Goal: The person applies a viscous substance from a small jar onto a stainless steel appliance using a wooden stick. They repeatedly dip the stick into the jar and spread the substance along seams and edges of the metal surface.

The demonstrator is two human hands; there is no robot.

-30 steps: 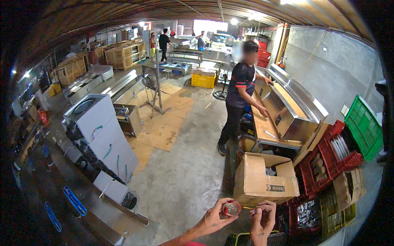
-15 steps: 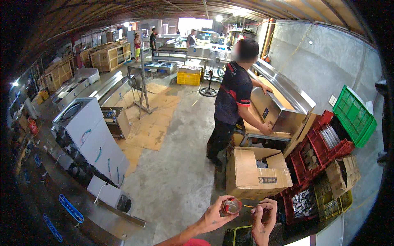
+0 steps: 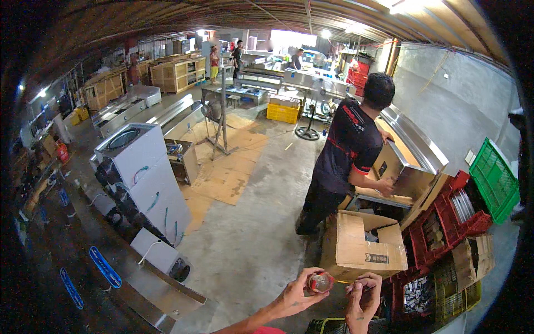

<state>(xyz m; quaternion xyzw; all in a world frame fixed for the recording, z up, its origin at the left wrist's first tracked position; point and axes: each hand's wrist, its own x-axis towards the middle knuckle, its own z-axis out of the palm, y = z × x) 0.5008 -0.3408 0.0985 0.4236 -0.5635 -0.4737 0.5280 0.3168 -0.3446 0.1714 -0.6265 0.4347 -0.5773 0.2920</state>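
Observation:
My left hand is closed around a small round container with a red rim, its greyish top facing up; what it contains is too small to tell. Close on its right, my right hand pinches a thin yellow stick that points toward the container. Both hands are raised in front of me at the lower edge of the view, just short of an open cardboard box.
A co-worker in a dark shirt handles a metal panel ahead. Red crates and a green crate stand along the right wall. At left are a tall grey cabinet and a long metal piece with blue labels.
My view has turned a little left and up, so the room shifts right and down in it. Both hands keep their hold. The co-worker leans further over the metal panel.

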